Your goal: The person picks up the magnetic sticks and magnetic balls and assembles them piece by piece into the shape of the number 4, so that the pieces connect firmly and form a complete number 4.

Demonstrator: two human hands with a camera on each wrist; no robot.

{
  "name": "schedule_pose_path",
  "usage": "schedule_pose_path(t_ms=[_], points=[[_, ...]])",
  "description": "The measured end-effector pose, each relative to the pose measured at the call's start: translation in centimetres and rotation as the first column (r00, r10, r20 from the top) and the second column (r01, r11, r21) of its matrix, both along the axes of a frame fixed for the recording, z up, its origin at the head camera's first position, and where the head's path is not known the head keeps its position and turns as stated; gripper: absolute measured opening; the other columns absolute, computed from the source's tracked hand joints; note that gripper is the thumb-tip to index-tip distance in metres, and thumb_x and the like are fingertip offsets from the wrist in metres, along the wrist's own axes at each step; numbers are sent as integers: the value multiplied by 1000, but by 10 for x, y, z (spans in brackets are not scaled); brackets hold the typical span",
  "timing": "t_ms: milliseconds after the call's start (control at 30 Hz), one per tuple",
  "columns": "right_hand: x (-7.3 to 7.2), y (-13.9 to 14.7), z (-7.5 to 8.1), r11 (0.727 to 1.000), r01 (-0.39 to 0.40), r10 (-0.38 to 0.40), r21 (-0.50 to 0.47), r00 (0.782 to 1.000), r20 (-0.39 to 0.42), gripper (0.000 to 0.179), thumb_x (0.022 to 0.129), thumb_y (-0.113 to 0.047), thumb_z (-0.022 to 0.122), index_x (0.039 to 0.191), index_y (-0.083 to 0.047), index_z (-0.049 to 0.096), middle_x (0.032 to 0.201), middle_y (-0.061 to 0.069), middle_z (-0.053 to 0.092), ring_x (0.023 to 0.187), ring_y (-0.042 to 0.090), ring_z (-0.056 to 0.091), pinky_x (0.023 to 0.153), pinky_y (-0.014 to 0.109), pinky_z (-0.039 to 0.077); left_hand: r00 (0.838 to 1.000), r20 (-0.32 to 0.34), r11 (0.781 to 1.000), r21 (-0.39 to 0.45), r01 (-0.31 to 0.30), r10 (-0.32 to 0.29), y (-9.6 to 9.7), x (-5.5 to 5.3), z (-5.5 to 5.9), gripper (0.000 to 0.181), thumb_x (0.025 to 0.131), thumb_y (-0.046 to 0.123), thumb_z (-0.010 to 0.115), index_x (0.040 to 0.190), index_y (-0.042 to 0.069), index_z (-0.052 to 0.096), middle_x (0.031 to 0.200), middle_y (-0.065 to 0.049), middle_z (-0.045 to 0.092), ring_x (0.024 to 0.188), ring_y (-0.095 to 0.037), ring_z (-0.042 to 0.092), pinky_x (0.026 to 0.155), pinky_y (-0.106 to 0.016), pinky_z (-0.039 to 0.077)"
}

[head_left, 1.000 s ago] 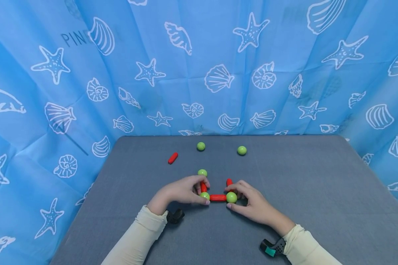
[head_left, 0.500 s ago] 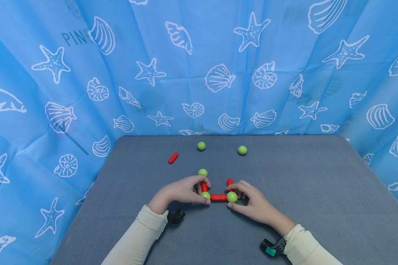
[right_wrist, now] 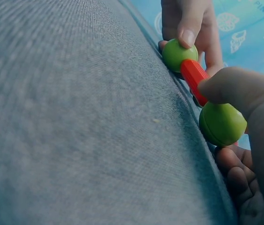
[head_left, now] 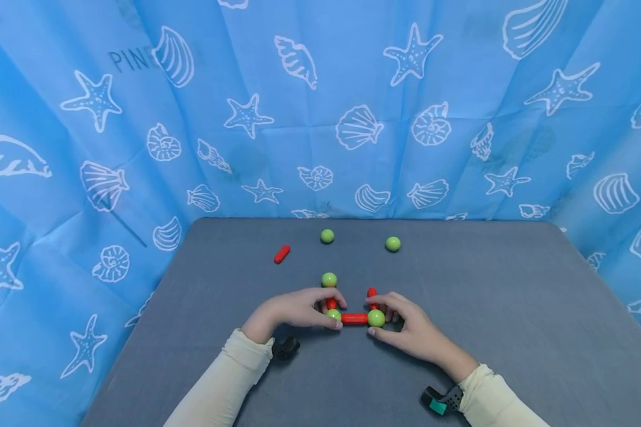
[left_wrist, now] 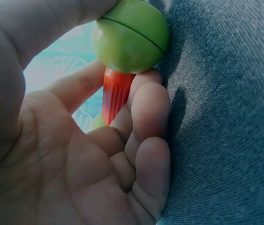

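A red rod (head_left: 355,319) joins two green balls on the grey table, one at each end. My left hand (head_left: 301,311) grips the left ball (left_wrist: 131,37), thumb on its near side and fingers round the far side. From that ball another red rod (left_wrist: 115,96) runs away to a further green ball (head_left: 329,279). With thumb and fingers, my right hand (head_left: 408,326) holds the right ball (right_wrist: 222,123). A third red rod (head_left: 372,292) points away from this ball, partly behind the fingers, with no ball at its far end.
Toward the back of the table (head_left: 486,284) lie a loose red rod (head_left: 282,254) and two loose green balls, one left (head_left: 327,236) and one right (head_left: 393,244). A blue curtain (head_left: 320,118) with white shells and starfish hangs behind the table.
The head view has shifted slightly. My left index finger has moved a little right and nearer. Both hands keep their hold on the balls, and the joined pieces look the same.
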State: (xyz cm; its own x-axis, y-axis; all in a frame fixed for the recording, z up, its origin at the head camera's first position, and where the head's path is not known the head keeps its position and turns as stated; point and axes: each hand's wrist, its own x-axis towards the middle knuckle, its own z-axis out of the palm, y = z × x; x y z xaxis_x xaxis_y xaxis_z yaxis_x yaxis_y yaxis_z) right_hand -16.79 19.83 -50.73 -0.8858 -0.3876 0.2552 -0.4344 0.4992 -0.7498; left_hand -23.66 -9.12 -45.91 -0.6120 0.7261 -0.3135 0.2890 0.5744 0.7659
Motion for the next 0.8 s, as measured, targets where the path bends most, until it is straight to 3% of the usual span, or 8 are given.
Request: schedule_pose_path(t_ms=[333, 600, 800], points=[[0, -2, -1, 999, 30, -28, -38, 999, 39, 57, 94, -25, 84, 144, -10, 62, 105, -2, 64, 86, 11, 59, 74, 25, 51, 999, 10, 999, 10, 46, -47, -2, -1, -1, 17, 99, 32, 75, 116, 29, 71, 101, 6, 63, 85, -10, 58, 78, -28, 49], [-3, -4, 3, 997, 34, -23, -75, 990, 141, 51, 100, -24, 77, 145, -10, 60, 103, 4, 63, 83, 12, 58, 72, 25, 50, 1000, -15, 998, -54, 24, -25, -3, 2, 0, 17, 100, 39, 73, 116, 35, 70, 115, 4, 57, 104, -12, 53, 86, -32, 48], [-6, -5, 8, 998, 21, -9, -61, 981, 192, 48, 106, -25, 67, 149, -7, 54, 102, 6, 61, 79, 9, 57, 68, 25, 50, 999, -16, 998, -52, 33, -34, -3, 1, 0, 15, 101, 41, 72, 114, 35, 70, 113, 4, 57, 102, -13, 53, 86, -32, 46]])
